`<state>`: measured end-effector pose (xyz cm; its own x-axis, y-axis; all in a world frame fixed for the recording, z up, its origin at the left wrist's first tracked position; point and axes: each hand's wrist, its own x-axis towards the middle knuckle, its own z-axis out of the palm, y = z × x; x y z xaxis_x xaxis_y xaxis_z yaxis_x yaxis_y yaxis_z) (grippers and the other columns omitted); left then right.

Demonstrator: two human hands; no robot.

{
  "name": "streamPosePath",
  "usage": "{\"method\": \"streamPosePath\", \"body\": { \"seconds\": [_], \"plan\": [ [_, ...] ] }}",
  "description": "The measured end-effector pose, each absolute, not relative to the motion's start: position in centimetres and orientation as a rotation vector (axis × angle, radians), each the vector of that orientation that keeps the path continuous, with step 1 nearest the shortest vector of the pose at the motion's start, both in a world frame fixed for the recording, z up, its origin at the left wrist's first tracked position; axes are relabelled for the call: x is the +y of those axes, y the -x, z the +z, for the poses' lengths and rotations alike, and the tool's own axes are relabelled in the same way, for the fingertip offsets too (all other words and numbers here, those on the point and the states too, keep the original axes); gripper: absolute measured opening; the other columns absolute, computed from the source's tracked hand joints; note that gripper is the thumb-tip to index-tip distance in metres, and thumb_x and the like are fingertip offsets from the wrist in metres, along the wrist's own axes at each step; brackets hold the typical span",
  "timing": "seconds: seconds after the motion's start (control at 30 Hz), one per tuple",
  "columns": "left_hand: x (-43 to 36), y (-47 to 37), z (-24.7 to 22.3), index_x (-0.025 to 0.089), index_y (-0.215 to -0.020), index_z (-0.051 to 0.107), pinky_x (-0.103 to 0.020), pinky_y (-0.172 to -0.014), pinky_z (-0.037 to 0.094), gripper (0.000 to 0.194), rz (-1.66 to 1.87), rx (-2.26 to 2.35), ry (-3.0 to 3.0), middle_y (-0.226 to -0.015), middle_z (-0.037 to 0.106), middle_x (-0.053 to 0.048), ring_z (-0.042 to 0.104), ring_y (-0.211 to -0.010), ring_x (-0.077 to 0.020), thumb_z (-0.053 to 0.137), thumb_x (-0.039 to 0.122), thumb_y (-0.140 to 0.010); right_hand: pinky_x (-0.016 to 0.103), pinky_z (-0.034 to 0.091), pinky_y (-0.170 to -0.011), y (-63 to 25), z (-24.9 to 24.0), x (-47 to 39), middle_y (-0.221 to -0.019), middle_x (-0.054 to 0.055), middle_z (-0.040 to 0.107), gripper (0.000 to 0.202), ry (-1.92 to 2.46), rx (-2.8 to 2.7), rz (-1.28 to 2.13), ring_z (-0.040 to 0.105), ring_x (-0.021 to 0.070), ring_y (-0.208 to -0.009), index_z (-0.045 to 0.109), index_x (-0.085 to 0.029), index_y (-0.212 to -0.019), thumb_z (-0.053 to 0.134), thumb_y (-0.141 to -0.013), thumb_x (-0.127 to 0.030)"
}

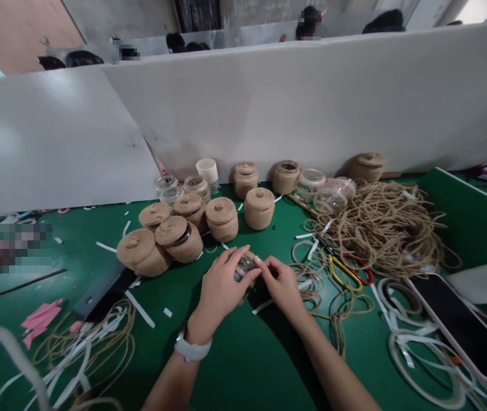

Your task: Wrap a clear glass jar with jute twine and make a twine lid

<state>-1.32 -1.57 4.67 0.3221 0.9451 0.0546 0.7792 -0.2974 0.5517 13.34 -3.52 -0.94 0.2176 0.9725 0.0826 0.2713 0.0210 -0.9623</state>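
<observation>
My left hand [224, 285], with a pale watch on its wrist, is closed around a small clear glass jar [244, 267] above the green table. The jar lies tilted and is largely covered by my fingers. A thin brown band shows along its upper edge. My right hand [281, 281] pinches thumb and forefinger together at the jar's right side, touching the left fingertips. Whatever is in that pinch is hidden. Loose jute twine [312, 294] lies just right of my right hand. Beyond the jar stand several twine-covered lidded pots, the closest being one pot [222, 219].
A big heap of twine [391, 228] fills the right side, near scissors [350, 273], tape rolls [400, 302] and a phone [466, 325]. Glass jars [331, 195] and stacked paper cups [207, 171] stand by the white partition [269, 108]. White strips and twine [93, 342] lie left.
</observation>
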Motion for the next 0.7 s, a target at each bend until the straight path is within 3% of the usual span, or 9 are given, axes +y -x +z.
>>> {"method": "streamPosePath", "body": {
  "seconds": [0.13,0.37,0.5,0.57,0.63,0.7],
  "plan": [
    [-0.8,1.5,4.6,0.025,-0.128,0.059,-0.042,-0.103,0.044,0.043,0.625,1.462,-2.054,-0.133,0.060,-0.008,0.057,-0.120,-0.0275,0.058,0.042,-0.089,0.023,0.027,-0.050,-13.1,-1.1,-3.4,-0.052,-0.006,0.037,0.047,1.439,-1.231,0.862,0.035,0.0103,-0.052,0.045,-0.021,-0.059,0.049,-0.086,-0.059],
    [-1.1,0.8,3.9,0.022,-0.122,0.058,-0.038,-0.097,0.047,0.037,0.712,1.370,-1.850,-0.121,0.063,-0.010,0.061,-0.112,-0.0240,0.054,0.042,-0.091,0.024,0.026,-0.049,-13.3,-0.8,-3.8,-0.054,-0.007,0.034,0.045,1.375,-1.126,0.831,0.032,0.0098,-0.052,0.041,-0.022,-0.061,0.050,-0.088,-0.056],
    [-0.3,0.4,5.0,0.020,-0.095,0.060,-0.043,-0.092,0.047,0.032,0.592,1.353,-2.007,-0.106,0.067,-0.010,0.062,-0.103,-0.0273,0.050,0.050,-0.091,0.024,0.027,-0.050,-13.8,-0.9,-3.7,-0.056,-0.006,0.034,0.046,1.336,-1.089,0.892,0.031,0.0100,-0.053,0.041,-0.022,-0.060,0.050,-0.086,-0.058],
    [0.7,0.4,5.2,0.019,-0.080,0.058,-0.045,-0.100,0.041,0.030,0.646,1.308,-2.049,-0.117,0.064,-0.013,0.058,-0.112,-0.0289,0.053,0.048,-0.089,0.024,0.028,-0.050,-13.9,-0.9,-3.5,-0.057,-0.006,0.035,0.046,1.322,-1.097,0.934,0.032,0.0104,-0.054,0.042,-0.022,-0.061,0.051,-0.085,-0.059],
    [1.8,0.4,4.9,0.019,-0.077,0.060,-0.042,-0.105,0.036,0.025,0.688,1.140,-1.960,-0.130,0.059,-0.011,0.053,-0.121,-0.0278,0.058,0.042,-0.087,0.024,0.030,-0.051,-13.9,-0.9,-3.4,-0.058,-0.006,0.036,0.044,1.312,-1.106,0.963,0.034,0.0107,-0.055,0.043,-0.022,-0.064,0.051,-0.085,-0.059],
    [2.4,0.5,3.9,0.019,-0.084,0.064,-0.036,-0.098,0.042,0.022,0.622,0.938,-1.685,-0.119,0.065,-0.009,0.058,-0.111,-0.0242,0.059,0.040,-0.086,0.024,0.031,-0.052,-13.8,-0.7,-3.4,-0.060,-0.006,0.037,0.042,1.302,-1.109,0.968,0.035,0.0109,-0.057,0.043,-0.021,-0.066,0.052,-0.086,-0.057]
  ]
}}
